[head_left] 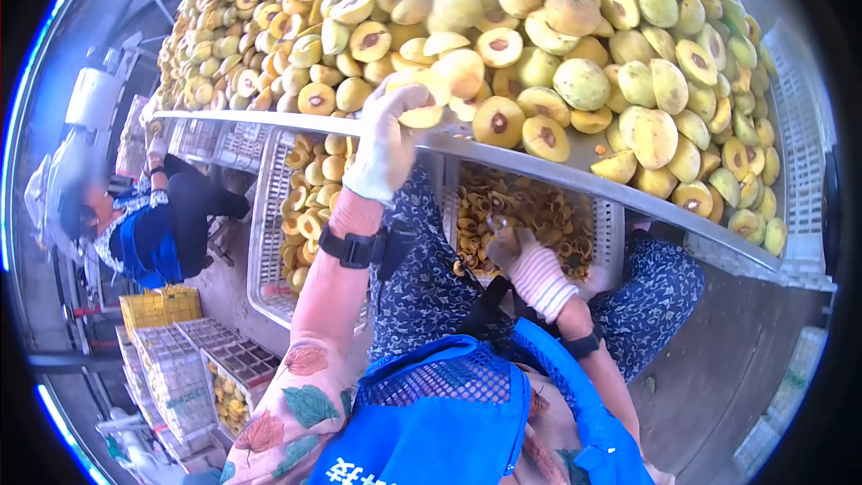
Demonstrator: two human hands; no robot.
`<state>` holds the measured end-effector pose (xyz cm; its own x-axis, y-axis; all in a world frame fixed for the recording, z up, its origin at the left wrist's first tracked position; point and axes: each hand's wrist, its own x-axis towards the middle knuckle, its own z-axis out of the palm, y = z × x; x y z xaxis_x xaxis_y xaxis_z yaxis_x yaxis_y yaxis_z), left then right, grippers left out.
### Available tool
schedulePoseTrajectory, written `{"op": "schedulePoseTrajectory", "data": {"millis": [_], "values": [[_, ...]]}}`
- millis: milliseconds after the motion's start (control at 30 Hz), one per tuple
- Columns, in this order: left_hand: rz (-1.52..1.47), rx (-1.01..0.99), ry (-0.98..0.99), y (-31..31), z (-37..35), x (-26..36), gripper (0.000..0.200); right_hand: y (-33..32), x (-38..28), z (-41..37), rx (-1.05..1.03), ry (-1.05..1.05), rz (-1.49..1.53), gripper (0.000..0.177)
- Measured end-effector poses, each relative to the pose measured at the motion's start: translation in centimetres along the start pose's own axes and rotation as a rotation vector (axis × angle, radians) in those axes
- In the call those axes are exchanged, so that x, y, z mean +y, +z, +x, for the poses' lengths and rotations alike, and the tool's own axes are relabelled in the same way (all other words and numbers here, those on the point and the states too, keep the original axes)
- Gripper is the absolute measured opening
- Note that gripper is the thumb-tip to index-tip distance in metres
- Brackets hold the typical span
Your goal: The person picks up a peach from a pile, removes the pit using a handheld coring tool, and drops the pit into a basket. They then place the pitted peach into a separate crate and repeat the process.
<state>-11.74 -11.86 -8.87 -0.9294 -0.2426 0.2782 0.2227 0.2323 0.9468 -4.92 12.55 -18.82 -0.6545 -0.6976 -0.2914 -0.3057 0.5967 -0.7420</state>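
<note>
My left hand (386, 139), in a white glove, is at the near edge of the metal table (539, 168). Its fingers close on a yellow peach half (429, 106) at the front of the heap. Halved peaches (498, 121), many with brown pits showing, cover the table. Lower down, my right hand (534, 269), in a striped glove, is closed above a crate (609, 238) between my knees. A small metal tool (492, 224) seems to poke out of its fingers; most of it is hidden. Brown-yellow pits and scraps (476, 193) lie in that crate.
A white crate (260, 256) of peach halves stands left of my legs. Further left, another person (148, 233) sits at the same table, near a yellow crate (162, 307) and stacked white crates (175, 377). A pale perforated crate wall (804, 139) borders the heap at right.
</note>
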Motion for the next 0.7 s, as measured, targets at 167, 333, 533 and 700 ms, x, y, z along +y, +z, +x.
{"op": "schedulePoseTrajectory", "data": {"millis": [167, 333, 533, 700], "values": [[-1.169, 0.072, -0.455, 2.4, -5.1, 8.2, 0.049, -7.2, -9.4, -3.0, 0.164, 0.04, 0.37, 0.015], [-1.042, 0.211, -0.277, 1.8, -9.5, 6.1, 0.049, -6.3, -11.5, -3.6, 0.463, -0.523, -0.408, 0.011], [-1.031, 0.382, -0.294, 2.5, -12.0, 9.3, 0.041, -4.1, -14.5, -2.9, 0.509, -0.329, -0.393, 0.026], [-0.968, 0.359, -0.248, 1.9, -12.6, 9.8, 0.042, -4.0, -16.4, -3.5, 0.448, -0.28, -0.393, 0.023]]}}
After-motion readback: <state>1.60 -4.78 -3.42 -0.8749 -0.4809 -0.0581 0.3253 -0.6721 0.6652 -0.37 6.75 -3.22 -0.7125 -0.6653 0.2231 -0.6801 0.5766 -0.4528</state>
